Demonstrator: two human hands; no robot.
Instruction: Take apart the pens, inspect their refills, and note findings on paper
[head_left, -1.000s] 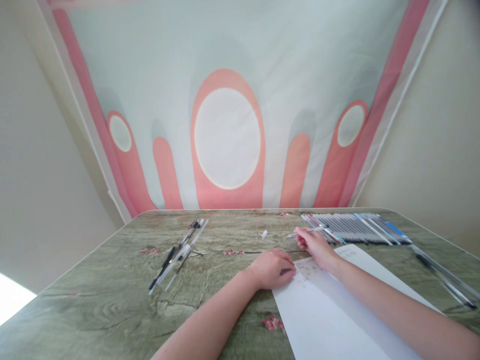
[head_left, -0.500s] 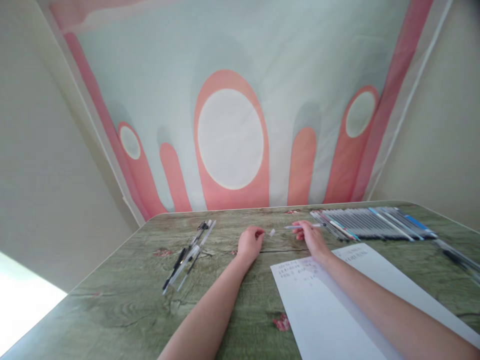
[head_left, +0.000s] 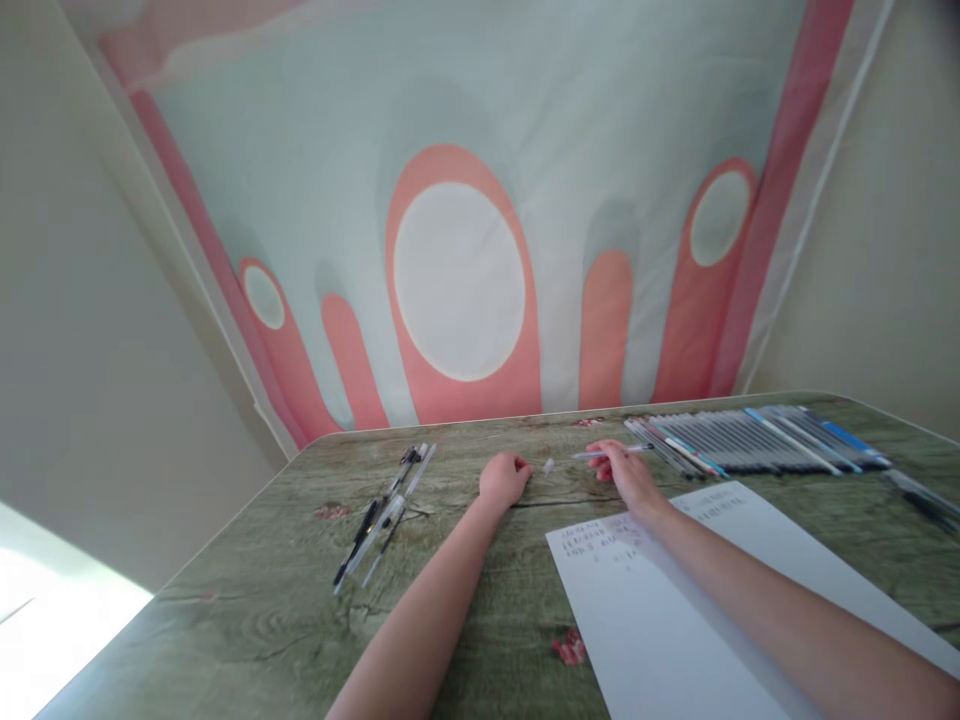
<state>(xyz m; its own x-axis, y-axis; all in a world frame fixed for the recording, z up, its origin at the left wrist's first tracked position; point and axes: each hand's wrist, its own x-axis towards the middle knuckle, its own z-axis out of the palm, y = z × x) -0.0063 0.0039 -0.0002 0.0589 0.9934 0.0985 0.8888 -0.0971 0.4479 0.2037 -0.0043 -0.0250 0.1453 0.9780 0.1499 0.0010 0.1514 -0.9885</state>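
My right hand [head_left: 621,472] is closed round a thin clear pen [head_left: 589,456], which lies roughly level with its tip end to the left. The wrist is above the top edge of a white sheet of paper [head_left: 675,600] with rows of handwriting. My left hand [head_left: 505,480] rests on the table with its fingers curled together; what they hold, if anything, is hidden. Between the two hands lies a small whitish translucent piece [head_left: 548,466], perhaps a pen cap, touching neither of them.
A long row of pens [head_left: 750,442] lies side by side at the back right, with a few dark pens [head_left: 926,500] near the right edge. Several loose pens and refills [head_left: 382,515] lie left of my left arm on the wood-patterned table [head_left: 247,620].
The view has tilted slightly. My left hand's fingers have curled in closer to the tabletop. My right hand keeps hold of the pen in nearly the same place.
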